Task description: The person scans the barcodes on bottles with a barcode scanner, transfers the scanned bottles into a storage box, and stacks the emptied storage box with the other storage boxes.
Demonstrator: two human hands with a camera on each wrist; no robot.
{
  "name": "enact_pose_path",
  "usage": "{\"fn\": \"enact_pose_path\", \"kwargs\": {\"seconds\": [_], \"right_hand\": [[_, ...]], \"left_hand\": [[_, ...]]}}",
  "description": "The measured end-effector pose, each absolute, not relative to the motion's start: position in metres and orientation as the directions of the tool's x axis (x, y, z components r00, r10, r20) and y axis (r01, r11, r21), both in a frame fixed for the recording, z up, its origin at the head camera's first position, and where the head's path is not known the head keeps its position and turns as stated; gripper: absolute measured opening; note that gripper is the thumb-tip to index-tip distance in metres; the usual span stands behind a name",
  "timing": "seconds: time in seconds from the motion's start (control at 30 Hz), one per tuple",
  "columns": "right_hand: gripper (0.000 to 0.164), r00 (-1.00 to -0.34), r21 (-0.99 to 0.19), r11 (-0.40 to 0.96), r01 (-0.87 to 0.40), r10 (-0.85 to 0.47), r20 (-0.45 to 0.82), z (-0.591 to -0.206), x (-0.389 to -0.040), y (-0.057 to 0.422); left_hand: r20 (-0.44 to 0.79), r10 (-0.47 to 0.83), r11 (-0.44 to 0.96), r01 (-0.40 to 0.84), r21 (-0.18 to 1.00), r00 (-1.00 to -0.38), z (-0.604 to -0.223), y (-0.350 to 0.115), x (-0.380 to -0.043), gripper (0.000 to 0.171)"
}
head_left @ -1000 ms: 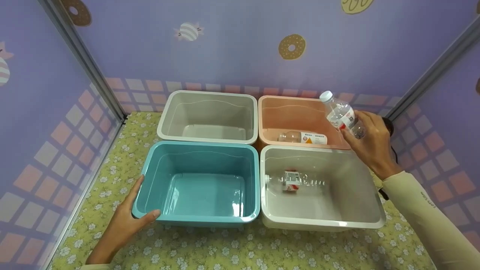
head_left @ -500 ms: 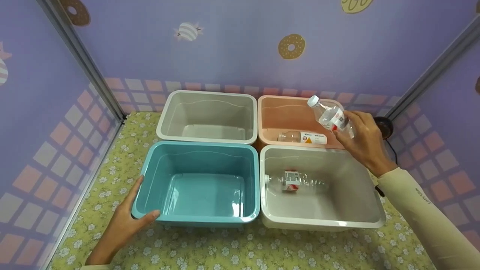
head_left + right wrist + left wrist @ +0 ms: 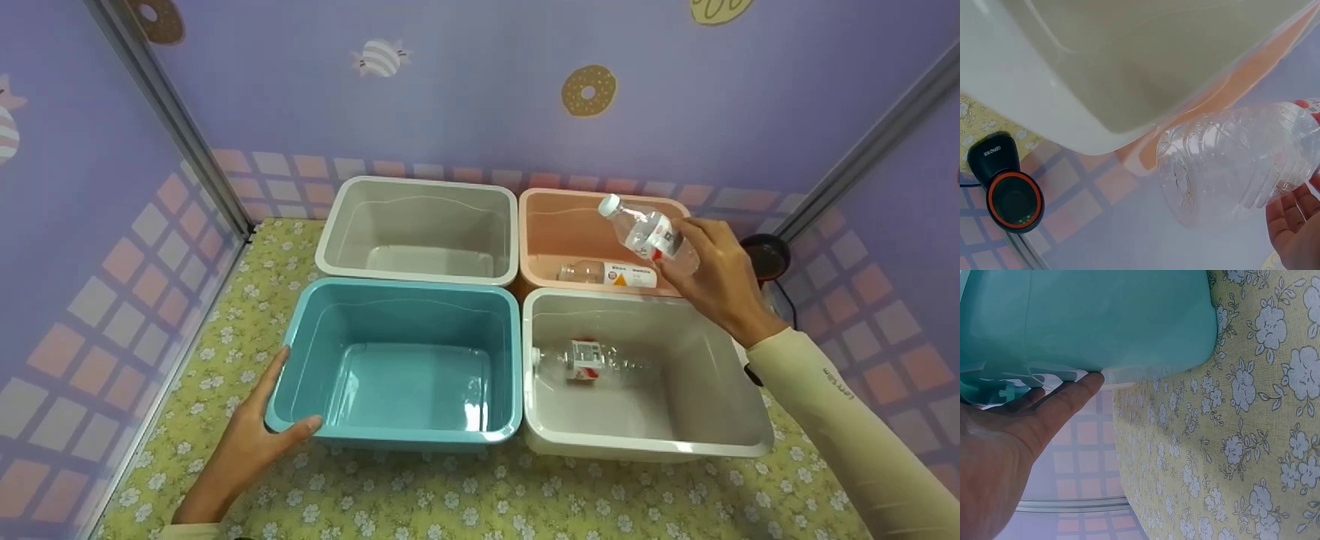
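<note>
1 clear bottle (image 3: pixel 646 232), tipped, held in the curled fingers of the right hand (image 3: pixel 715 271) above the peach tub (image 3: pixel 562 231), upper right of the frame. Left hand (image 3: pixel 251 429), with fingers apart, on the blue tub (image 3: pixel 409 322), lower left. Best to squeeze softly: likely easy to dent.

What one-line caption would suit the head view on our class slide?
Right hand holds a tilted clear bottle near the orange bin; left hand rests against the blue bin.

My bottle (image 3: pixel 1230 163): clear, glossy, ridged plastic. Teal bin (image 3: pixel 405 435): smooth, shiny plastic. Worktop (image 3: pixel 1241 467) covering: matt, woven-looking. My sleeve (image 3: pixel 817 397): smooth cloth. Corner strip (image 3: pixel 174 112): metal-looking.
</note>
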State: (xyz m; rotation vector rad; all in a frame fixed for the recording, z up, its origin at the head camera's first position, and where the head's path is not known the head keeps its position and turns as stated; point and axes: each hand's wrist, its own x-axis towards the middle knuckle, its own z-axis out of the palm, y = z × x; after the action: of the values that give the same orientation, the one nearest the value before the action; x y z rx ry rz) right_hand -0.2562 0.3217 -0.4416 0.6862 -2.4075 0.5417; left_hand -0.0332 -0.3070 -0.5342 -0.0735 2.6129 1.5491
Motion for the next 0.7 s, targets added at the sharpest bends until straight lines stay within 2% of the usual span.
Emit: {"fn": "enact_pose_path", "kwargs": {"seconds": [0.23, 0.7], "right_hand": [[0.061, -0.706, -0.218, 0.775, -0.594, -0.370, 0.604, -0.442, -0.259, 0.313], [0.059, -0.644, -0.144, 0.717, -0.682, -0.495, 0.583, -0.439, -0.270, 0.290]], "left_hand": [[-0.104, 0.011, 0.484, -0.086, 0.871, -0.994, -0.535, -0.307, -0.033, 0.109], [-0.079, 0.019, 0.494, -0.060, 0.867, -0.997, -0.533, -0.306, -0.033, 0.109]]}}
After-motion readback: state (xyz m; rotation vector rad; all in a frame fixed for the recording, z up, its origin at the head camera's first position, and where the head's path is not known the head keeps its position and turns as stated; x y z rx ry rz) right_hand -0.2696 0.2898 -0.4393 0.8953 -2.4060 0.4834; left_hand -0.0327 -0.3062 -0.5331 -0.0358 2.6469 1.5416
